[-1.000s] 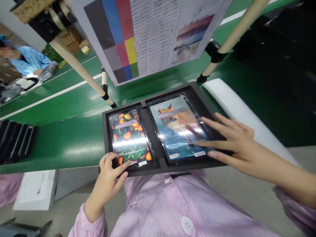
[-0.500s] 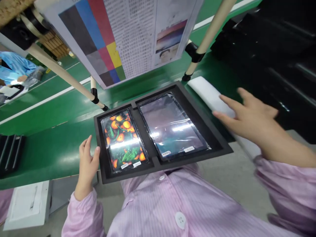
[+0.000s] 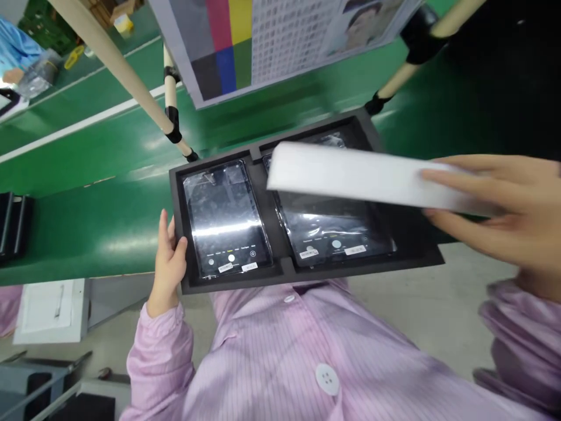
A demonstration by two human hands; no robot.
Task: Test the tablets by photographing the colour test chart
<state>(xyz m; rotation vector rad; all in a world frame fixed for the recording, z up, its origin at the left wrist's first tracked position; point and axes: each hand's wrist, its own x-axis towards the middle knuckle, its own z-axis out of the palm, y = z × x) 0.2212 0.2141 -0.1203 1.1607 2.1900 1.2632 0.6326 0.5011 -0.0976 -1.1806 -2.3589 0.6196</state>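
Note:
A black tray with two recesses lies in front of me. In its left recess sits a wrapped tablet; a larger wrapped tablet sits in the right one. Both screens show camera controls along the lower edge, with small white labels below. My right hand is closed round one end of a long white block, which hangs over the larger tablet and hides part of it. At the tray's left edge, my left hand has its fingers stretched and its thumb touching the rim.
A chart board with colour patches, text and photos stands behind the tray on beige pipes. The green bench runs to the left, with black trays on it. Someone's blue sleeve shows at far left.
My right hand has taken up the white block from the tray's right side and swung it left over the larger tablet. The oranges picture on the smaller tablet has given way to a camera screen.

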